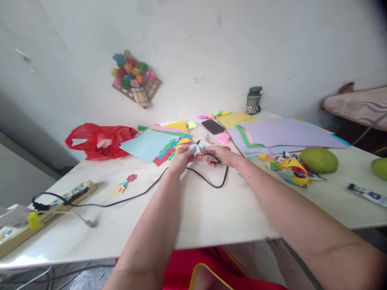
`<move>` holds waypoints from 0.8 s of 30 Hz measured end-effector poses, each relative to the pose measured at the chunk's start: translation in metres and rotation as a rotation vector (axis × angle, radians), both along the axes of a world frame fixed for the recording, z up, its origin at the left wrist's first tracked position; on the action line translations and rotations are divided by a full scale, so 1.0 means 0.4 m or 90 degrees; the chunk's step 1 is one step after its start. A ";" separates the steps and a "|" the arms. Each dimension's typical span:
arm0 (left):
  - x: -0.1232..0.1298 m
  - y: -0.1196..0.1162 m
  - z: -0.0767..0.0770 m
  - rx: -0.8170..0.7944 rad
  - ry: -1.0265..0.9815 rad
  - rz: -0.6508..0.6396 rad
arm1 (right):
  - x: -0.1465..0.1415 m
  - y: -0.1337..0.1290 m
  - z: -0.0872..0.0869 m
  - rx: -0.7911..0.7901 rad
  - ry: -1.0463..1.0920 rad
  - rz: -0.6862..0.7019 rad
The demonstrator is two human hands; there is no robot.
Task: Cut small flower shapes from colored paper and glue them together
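Observation:
My left hand [182,158] pinches a small piece of light blue paper [196,149] above the middle of the table. My right hand [220,156] is closed round the black handles of a pair of scissors [215,159], whose blades meet the blue paper. Just beyond my left hand lie wavy cut strips of coloured paper [169,154] and a light blue sheet [148,144]. Small cut paper flowers [120,188] rest on the table to the left.
A black cable [121,202] runs from a power strip [71,195] under my hands. Red plastic bag [102,141] stands back left; phone [213,126] and bottle [254,100] at the back. Right are paper sheets [281,132], scraps [290,169], a green fruit [319,160] and a tube [367,195].

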State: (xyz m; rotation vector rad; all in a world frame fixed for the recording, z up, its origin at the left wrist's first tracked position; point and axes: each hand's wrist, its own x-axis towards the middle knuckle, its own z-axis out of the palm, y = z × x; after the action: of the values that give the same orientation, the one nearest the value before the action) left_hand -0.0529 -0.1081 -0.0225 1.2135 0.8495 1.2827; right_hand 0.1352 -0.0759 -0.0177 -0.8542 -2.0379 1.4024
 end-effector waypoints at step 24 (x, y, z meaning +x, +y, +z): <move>0.000 -0.004 0.000 0.002 -0.015 0.013 | -0.006 -0.015 0.014 0.011 -0.025 0.000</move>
State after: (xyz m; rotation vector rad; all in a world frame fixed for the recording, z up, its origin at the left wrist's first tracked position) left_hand -0.0528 -0.1099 -0.0224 1.1925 0.8444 1.3126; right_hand 0.1327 -0.0818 -0.0122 -0.8803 -2.0758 1.3770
